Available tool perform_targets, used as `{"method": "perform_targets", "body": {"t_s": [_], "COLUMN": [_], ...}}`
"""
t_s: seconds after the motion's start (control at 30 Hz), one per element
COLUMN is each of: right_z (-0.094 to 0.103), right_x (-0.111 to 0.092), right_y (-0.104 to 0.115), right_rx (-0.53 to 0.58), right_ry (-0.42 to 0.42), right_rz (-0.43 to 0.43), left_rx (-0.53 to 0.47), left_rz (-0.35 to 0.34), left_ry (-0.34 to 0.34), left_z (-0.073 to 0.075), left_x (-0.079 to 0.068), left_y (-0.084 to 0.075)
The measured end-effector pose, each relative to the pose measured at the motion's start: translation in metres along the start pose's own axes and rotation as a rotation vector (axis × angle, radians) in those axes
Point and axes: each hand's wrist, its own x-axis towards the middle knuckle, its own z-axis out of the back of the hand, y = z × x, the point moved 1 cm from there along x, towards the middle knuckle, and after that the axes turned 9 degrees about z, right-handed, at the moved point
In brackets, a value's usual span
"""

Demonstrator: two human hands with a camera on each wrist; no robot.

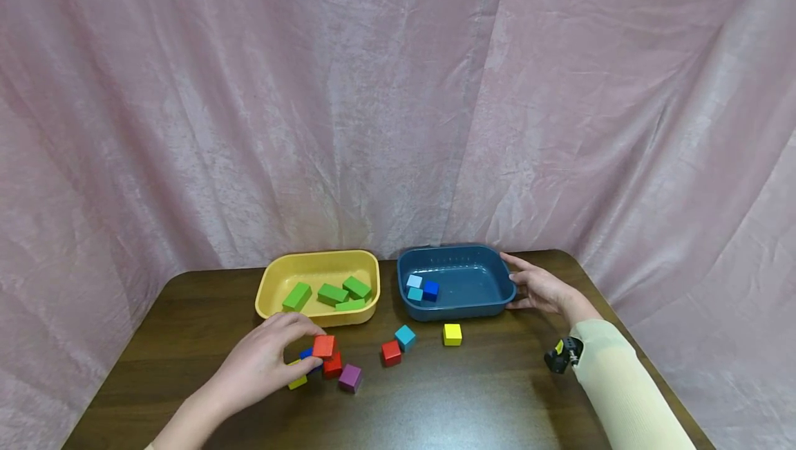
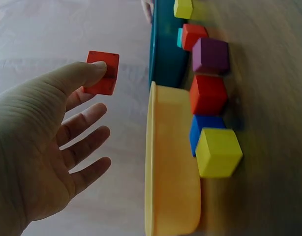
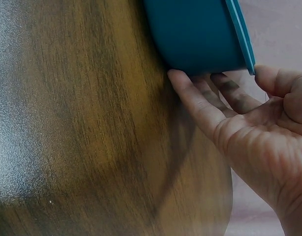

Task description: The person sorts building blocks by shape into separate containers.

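My left hand (image 1: 269, 353) pinches a red cube (image 2: 102, 73) between thumb and index finger, the other fingers spread. It hangs over a group of cubes: yellow (image 2: 220, 153), blue (image 2: 206, 129), red (image 2: 208, 96) and purple (image 1: 350, 378). At the right end of the dark blue tray (image 1: 463, 311), my right hand (image 1: 538, 289) touches the outer wall. In the right wrist view its thumb (image 3: 273, 81) is at the rim, while the fingers rest along the side. Light blue, teal and blue cubes (image 1: 430, 290) lie in that tray's left end.
The yellow tray (image 1: 269, 291) stands left of the blue one, with several green blocks (image 1: 332, 294) inside. Before the blue tray lie a red cube (image 1: 391, 353), a light blue cube (image 1: 405, 337) and a yellow cube (image 1: 452, 334). A pink curtain (image 1: 348, 104) hangs behind the wooden table (image 1: 448, 401).
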Motion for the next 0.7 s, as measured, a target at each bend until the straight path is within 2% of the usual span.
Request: {"method": "perform_targets", "body": {"t_s": [0.37,0.53,0.7], "right_z": [0.002,0.003,0.003], "right_x": [0.002,0.003,0.003], "right_y": [0.0,0.0,-0.001], "right_rx": [0.014,0.007,0.002], "right_ry": [-0.01,-0.004,-0.018], "right_rz": [-0.009,-0.011,-0.015], "left_rx": [-0.03,-0.044,-0.059], "left_rz": [0.041,0.015,0.018], "left_ry": [0.022,0.024,0.022], "left_z": [-0.007,-0.01,-0.012], "left_x": [0.032,0.043,0.056], "left_y": [-0.023,-0.031,-0.04]}}
